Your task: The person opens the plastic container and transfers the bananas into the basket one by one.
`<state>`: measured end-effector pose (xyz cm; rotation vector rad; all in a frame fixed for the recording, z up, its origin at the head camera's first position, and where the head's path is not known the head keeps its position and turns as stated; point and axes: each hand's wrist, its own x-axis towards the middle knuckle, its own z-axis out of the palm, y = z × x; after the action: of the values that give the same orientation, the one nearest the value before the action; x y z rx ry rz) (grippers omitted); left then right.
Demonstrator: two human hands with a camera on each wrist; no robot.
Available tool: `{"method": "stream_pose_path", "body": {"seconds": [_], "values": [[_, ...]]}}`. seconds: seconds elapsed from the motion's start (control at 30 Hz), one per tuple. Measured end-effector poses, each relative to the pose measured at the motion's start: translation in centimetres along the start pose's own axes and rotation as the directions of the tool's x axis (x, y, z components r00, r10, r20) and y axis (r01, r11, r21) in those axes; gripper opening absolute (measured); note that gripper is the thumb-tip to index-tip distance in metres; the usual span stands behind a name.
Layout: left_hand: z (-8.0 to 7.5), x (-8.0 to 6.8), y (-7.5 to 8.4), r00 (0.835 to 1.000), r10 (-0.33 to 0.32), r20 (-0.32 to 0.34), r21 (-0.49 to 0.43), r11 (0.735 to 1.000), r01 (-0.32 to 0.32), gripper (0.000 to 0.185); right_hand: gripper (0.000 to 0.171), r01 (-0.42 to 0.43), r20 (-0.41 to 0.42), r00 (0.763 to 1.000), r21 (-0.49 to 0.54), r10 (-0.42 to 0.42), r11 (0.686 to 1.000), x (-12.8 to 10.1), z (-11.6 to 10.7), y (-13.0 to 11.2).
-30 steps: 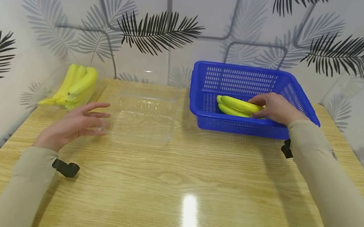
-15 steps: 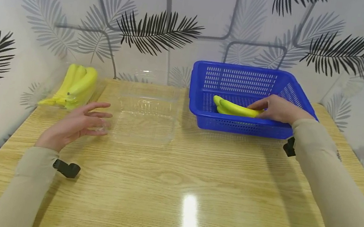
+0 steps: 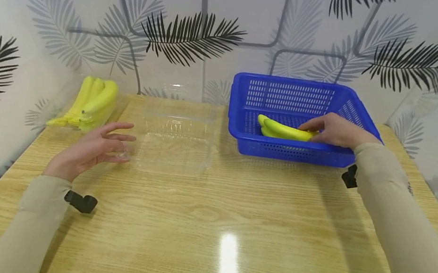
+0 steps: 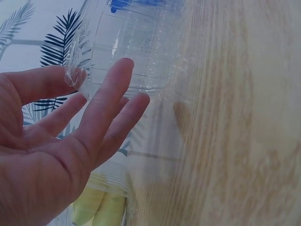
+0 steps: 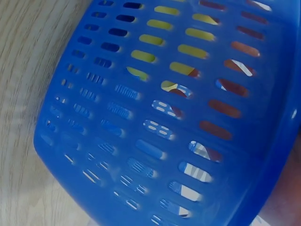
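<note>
Right hand [image 3: 338, 130]: reaches over the basket [image 3: 295, 91] rim, fingers curled round the bananas [image 3: 284, 129] inside it.
Left hand [image 3: 90, 149]: palm up on the table [image 3: 204, 229], fingers straight, tips touching the clear box [image 3: 175, 141].

You sit at a staged tabletop booth rather than a lived-in room. The light wood-grain desk [image 3: 204, 229] is walled in from 9 to 3 o'clock by white panels printed with palm fronds [image 3: 192, 36], and an overhead lamp glares off the desk at 6 o'clock.
</note>
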<state>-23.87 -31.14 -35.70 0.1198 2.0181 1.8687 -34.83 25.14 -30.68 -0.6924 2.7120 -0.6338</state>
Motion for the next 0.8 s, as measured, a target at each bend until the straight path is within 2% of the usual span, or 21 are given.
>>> {"method": "stream_pose_path", "body": {"seconds": [0.27, 0.5, 0.67, 0.8], "values": [[0.1, -0.1, 0.2, 1.000, 0.001, -0.016, 0.029, 1.000, -0.001, 0.061, 0.038, -0.001, -0.034, 0.999, 0.000, 0.001, 1.000, -0.5, 0.0, -0.3], [0.0, -0.8, 0.8, 0.998, 0.018, -0.056, 0.152, 0.988, -0.010, 0.062, 0.043, -0.025, -0.051, 0.998, 0.062, 0.028, 0.998, -0.8, 0.0, -1.7], [-0.3, -1.7, 2.0, 0.994, 0.081, -0.078, 0.247, 0.967, -0.059, 0.062, 0.044, -0.016, -0.069, 0.997, 0.111, 0.024, 0.994, -1.1, -0.1, -3.3], [-0.8, -2.4, 2.9, 0.985, 0.132, -0.108, 0.283, 0.954, -0.096, 0.058, 0.045, 0.011, -0.094, 0.996, 0.143, 0.003, 0.990, -1.0, 0.0, -4.4]]}}
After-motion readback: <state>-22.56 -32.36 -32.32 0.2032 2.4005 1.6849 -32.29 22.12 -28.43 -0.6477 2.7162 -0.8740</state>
